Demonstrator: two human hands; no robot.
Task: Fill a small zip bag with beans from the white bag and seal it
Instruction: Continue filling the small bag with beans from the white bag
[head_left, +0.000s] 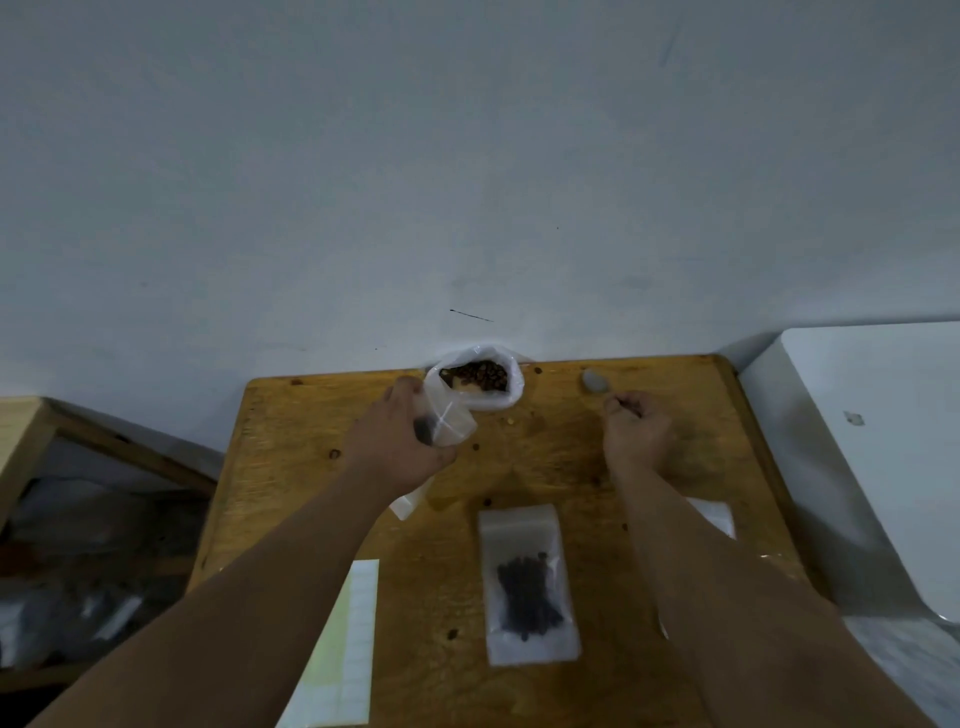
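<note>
One wooden table (545, 467) fills the lower middle of the view, pushed against a pale wall (467, 156). One white rounded surface (857, 441) stands just beside the table on the right, and one wooden frame (31, 431) stands to the left. Two bare forearms reach over the table. One sheet of white labels (348, 639) lies at the near edge under the left forearm. One filled zip bag (530, 582) lies flat between the arms, with a dark heap of beans in its lower half. One white bag (480, 379) stands open at the far edge against the wall, showing brown beans inside. The left hand (400, 441) grips one small zip bag (449, 421) just in front of the white bag, its mouth tilted toward it; a dark shape shows through the plastic. The corner of one more clear bag (719, 517) shows beside the right forearm. The right hand (636, 426) hovers over the table well right of the white bag with its fingers curled in; whether they hold anything cannot be told. One grey lump (592, 382) lies beyond it. About six loose beans (335, 453) are scattered on the wood.
</note>
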